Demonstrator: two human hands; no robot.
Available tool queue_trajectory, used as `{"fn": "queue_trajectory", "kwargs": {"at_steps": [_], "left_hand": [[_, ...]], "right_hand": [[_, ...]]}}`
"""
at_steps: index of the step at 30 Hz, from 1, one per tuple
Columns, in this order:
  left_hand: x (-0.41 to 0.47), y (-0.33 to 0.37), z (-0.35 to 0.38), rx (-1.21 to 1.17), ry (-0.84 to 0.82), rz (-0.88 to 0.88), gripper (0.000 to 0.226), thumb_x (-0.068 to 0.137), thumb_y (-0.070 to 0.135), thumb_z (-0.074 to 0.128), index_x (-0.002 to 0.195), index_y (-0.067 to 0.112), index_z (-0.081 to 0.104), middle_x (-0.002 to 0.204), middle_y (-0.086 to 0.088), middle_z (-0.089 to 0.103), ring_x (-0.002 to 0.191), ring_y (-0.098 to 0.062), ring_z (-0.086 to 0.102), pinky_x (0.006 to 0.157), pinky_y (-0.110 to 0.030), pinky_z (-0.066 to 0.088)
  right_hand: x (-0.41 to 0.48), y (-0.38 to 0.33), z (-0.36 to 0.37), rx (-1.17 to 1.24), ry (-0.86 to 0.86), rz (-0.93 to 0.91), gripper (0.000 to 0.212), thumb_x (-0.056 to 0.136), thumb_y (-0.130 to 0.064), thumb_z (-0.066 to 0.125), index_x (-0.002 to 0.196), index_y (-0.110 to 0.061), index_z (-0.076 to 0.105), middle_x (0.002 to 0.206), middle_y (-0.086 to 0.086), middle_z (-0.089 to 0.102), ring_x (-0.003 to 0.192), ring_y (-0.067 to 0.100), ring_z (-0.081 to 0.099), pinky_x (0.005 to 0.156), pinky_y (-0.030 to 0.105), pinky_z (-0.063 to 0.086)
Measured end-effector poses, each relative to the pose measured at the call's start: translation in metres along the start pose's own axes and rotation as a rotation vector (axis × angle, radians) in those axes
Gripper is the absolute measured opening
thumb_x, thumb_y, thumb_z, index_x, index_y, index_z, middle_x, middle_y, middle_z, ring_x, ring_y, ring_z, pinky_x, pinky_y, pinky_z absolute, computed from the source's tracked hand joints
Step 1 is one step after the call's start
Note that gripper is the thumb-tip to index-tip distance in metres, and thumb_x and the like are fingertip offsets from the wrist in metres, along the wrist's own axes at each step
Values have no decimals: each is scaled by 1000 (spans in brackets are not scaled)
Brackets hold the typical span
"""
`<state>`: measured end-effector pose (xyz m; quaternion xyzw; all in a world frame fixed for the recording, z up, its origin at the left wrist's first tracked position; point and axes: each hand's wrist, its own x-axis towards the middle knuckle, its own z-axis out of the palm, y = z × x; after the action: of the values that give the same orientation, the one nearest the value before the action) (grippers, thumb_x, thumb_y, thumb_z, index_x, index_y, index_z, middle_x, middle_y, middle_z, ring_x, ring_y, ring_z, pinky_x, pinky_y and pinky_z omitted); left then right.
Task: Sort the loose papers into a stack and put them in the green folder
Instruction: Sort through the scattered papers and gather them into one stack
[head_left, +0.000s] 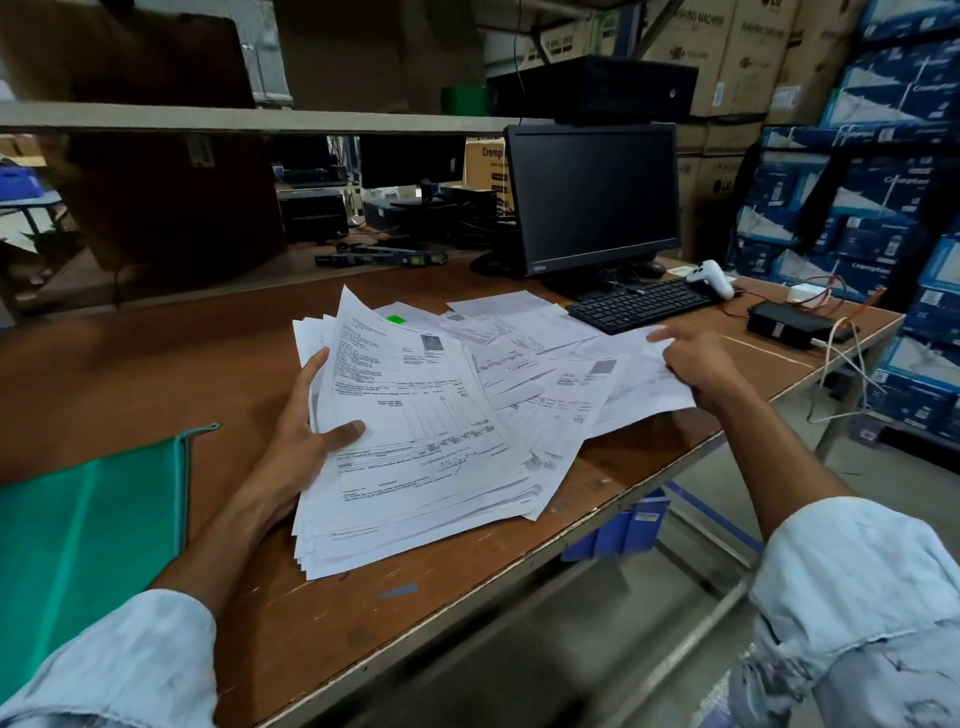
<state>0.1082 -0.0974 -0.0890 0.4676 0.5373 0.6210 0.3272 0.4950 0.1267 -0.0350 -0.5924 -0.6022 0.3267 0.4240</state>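
- Head view: the left hand (306, 441) grips a stack of papers (415, 457), thumb on the top sheet and fingers behind. The stack is tilted up off the wooden desk (182, 364), well in front and to the left of the black keyboard (639, 304).
- The right hand (696, 364) rests on the right edge of the loose sheets (545, 364), just in front of the keyboard. Its forefinger is stretched out and the other fingers curled; I cannot tell whether it pinches a sheet.
- The loose sheets lie fanned and overlapping, reaching up to the keyboard's near edge.
- The green folder (78, 519) lies flat, far to the keyboard's left at the desk's near edge.
- A dark monitor (592, 197) stands just behind the keyboard.
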Motion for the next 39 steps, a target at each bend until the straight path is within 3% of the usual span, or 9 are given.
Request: {"fn": "queue_trajectory", "kwargs": {"at_steps": [3,6,11,17,22,26,30,34,39], "left_hand": [[0,0,1,-16,-9,19,95,83,-8,71,142,54,31,146,4,52,125,-25,58,87,-41,60],[-1,-1,0,-15,-33,18,89,84,-10,68,148,45,38,146,11,52,126,-16,58,92,-35,58],[2,-6,-2,-70,7,-85,62,88,-8,65,141,23,57,145,1,55,127,-23,59,100,-41,53],[1,-2,-3,-8,30,-107,62,90,-7,65,143,24,55,141,1,58,122,-21,62,103,-43,52],[2,0,-2,16,61,-81,57,92,-8,61,143,16,54,144,-2,56,125,-17,59,107,-33,47],[-1,5,6,-43,162,-91,35,106,19,45,139,14,57,142,-5,58,132,-22,54,113,-36,41],[-3,6,4,-316,88,-222,45,103,48,45,135,21,63,129,-6,69,116,-31,67,97,-47,54],[1,2,0,-135,98,-165,41,93,7,63,134,14,61,124,-9,71,106,-35,71,81,-40,61],[2,-1,-4,-79,94,-120,61,90,-9,62,141,22,53,129,-4,68,109,-32,70,82,-43,61]], "right_hand": [[-4,0,-3,249,-127,144,7,86,-5,67,93,-6,69,81,15,58,66,21,53,61,34,45],[-10,-11,-4,275,-208,-9,20,85,1,70,101,-10,74,102,12,71,88,24,66,71,33,55],[-26,-72,-12,239,-302,-334,42,88,3,58,101,-31,79,107,17,71,80,22,57,64,23,47],[-61,-116,20,1343,-755,-272,27,101,-5,48,110,-14,72,113,10,73,105,28,69,100,48,51],[-54,-86,106,37,-184,-377,23,83,-1,74,95,-20,76,91,-7,73,49,-7,54,49,10,44],[-72,-65,153,-69,-217,-437,19,84,-4,72,95,-18,78,110,-1,73,99,13,63,82,21,45],[-91,-68,181,-79,-239,-346,19,88,-2,66,94,-19,74,112,6,68,88,21,63,66,20,46],[-104,-70,199,-127,-291,-342,21,92,-1,63,108,-15,65,122,9,61,105,24,59,73,22,45],[-90,-66,176,-19,-343,-292,33,96,-22,65,122,-14,46,107,14,64,70,15,60,53,22,42]]}}
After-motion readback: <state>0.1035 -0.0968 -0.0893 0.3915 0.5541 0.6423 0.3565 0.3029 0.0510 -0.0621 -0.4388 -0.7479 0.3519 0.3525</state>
